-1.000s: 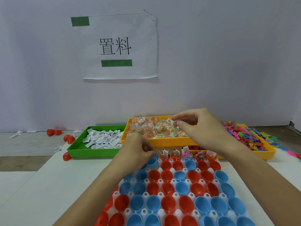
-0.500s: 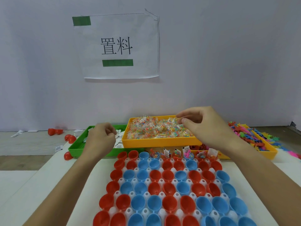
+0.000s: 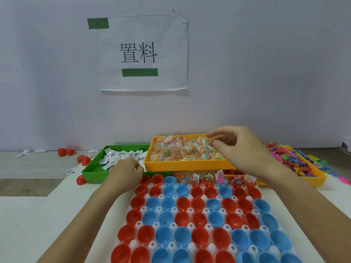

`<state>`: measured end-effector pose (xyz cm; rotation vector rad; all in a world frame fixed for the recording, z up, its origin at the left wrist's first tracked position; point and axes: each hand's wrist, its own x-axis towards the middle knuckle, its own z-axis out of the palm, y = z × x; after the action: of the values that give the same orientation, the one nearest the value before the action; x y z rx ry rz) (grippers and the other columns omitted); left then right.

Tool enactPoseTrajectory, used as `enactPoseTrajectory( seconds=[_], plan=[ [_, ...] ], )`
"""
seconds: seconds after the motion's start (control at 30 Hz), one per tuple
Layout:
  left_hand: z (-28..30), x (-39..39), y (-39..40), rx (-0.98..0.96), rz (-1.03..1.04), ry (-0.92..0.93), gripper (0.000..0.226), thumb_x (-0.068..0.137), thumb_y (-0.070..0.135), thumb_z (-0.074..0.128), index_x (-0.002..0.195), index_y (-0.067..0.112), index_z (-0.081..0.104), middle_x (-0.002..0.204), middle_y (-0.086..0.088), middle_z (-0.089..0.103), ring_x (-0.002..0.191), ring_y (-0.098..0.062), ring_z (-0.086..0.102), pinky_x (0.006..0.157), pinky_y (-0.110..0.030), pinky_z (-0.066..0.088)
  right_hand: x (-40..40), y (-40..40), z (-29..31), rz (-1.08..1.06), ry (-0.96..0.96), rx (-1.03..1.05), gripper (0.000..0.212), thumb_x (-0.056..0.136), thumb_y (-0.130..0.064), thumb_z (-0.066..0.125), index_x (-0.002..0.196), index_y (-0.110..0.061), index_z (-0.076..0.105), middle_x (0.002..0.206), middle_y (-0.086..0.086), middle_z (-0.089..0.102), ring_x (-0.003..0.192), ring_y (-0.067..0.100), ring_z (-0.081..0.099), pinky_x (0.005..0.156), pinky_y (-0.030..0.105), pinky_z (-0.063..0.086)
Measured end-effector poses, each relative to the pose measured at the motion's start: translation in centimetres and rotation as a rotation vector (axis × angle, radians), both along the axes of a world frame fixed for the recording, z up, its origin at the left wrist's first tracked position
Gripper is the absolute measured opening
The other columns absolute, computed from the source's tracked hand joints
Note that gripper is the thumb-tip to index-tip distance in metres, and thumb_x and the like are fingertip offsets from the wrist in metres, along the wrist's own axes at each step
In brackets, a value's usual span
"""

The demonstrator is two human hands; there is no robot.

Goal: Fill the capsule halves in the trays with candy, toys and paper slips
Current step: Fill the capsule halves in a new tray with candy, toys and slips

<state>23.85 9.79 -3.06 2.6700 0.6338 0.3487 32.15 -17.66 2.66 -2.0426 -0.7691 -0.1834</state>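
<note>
Head view, looking down at white capsule tray (image 3: 190, 223) across lower centre of frame, packed with red and blue capsule halves (image 3: 199, 218). Mostly empty; only far row, right part, filled with candy packets, toys and slips (image 3: 207, 178). Orange candy tray (image 3: 182, 165) at centre, heaped with clear packets of coloured candy (image 3: 182, 149). Green tray (image 3: 93, 170) left of it, touching, holding white paper slips (image 3: 121, 155). Second orange tray (image 3: 315, 177) at right edge with bright plastic toys (image 3: 292, 158), some spilled past it. Left hand (image 3: 124, 174) at near right corner of green tray, fingers curled in at the slips; grasping one or not, cannot tell. Right hand (image 3: 241, 147) over right end of candy tray, thumb and forefinger nearly closed at the heap; pinching a packet or not, cannot tell. Loose red halves (image 3: 82, 160) left of green tray. Paper sign (image 3: 142, 52) with green tape on wall, upper centre.
</note>
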Motion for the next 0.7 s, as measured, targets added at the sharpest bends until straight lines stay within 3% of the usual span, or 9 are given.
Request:
enactPoseTrajectory(
  seconds=[0.07,0.17,0.27,0.37,0.43,0.57,0.7],
  plan=[
    [-0.09,0.06,-0.02,-0.007,0.011,-0.012,0.035,0.091,0.009,0.044,0.057,0.008,0.05,0.061,-0.009,0.056,0.058,-0.022,0.047,0.056,-0.031,0.037,0.07,0.01,-0.04,-0.002,-0.002,-0.003,0.019,0.098,-0.024,0.061,0.112,-0.03,0.071,0.102,-0.013,0.073,0.096,-0.001,0.066,0.078,0.014,0.05],
    [-0.11,0.06,0.15,-0.04,0.024,-0.03,0.031,0.09,0.007,0.044,0.061,-0.001,0.054,0.066,-0.018,0.061,0.058,-0.023,0.046,0.054,-0.031,0.036,0.15,0.0,-0.12,-0.003,-0.005,-0.003,0.018,0.098,-0.024,0.061,0.11,-0.031,0.071,0.101,-0.014,0.073,0.094,-0.001,0.066,0.076,0.013,0.049],
    [-0.17,-0.02,0.19,-0.018,0.024,-0.038,0.03,0.092,0.011,0.045,0.07,0.001,0.063,0.074,-0.013,0.066,0.071,-0.026,0.058,0.064,-0.033,0.045,0.16,0.03,-0.18,-0.005,-0.004,0.003,0.017,0.097,-0.023,0.061,0.108,-0.031,0.072,0.099,-0.014,0.074,0.093,-0.001,0.066,0.076,0.014,0.05],
    [-0.13,-0.21,-0.19,0.082,0.071,-0.005,0.035,0.094,0.018,0.043,0.059,0.018,0.048,0.066,0.0,0.055,0.074,-0.025,0.053,0.081,-0.038,0.044,0.14,0.1,-0.22,-0.005,-0.006,-0.003,0.017,0.097,-0.023,0.061,0.107,-0.033,0.072,0.097,-0.016,0.073,0.091,-0.003,0.066,0.075,0.013,0.05],
    [0.02,-0.24,-0.31,0.113,0.111,0.011,0.036,0.095,0.019,0.04,0.06,0.018,0.043,0.064,0.001,0.051,0.071,-0.023,0.05,0.089,-0.042,0.042,0.12,0.13,-0.25,-0.003,-0.006,-0.003,0.018,0.097,-0.022,0.061,0.106,-0.033,0.072,0.097,-0.017,0.073,0.09,-0.003,0.066,0.073,0.011,0.049],
    [0.26,-0.16,-0.09,0.105,0.091,0.024,0.038,0.098,0.016,0.039,0.06,0.018,0.043,0.071,0.0,0.056,0.072,-0.021,0.052,0.094,-0.045,0.042,0.1,0.17,-0.23,-0.003,-0.011,-0.002,0.018,0.097,-0.022,0.061,0.107,-0.034,0.072,0.097,-0.017,0.072,0.09,-0.003,0.065,0.071,0.009,0.047],
    [0.55,-0.15,-0.04,0.113,0.011,0.06,0.045,0.101,0.027,0.045,0.058,0.016,0.046,0.061,-0.001,0.051,0.064,-0.021,0.046,0.088,-0.046,0.047,0.14,0.22,-0.28,-0.009,-0.01,-0.001,0.018,0.096,-0.021,0.062,0.105,-0.033,0.072,0.097,-0.016,0.073,0.089,-0.002,0.066,0.073,0.011,0.049]
  ],
)
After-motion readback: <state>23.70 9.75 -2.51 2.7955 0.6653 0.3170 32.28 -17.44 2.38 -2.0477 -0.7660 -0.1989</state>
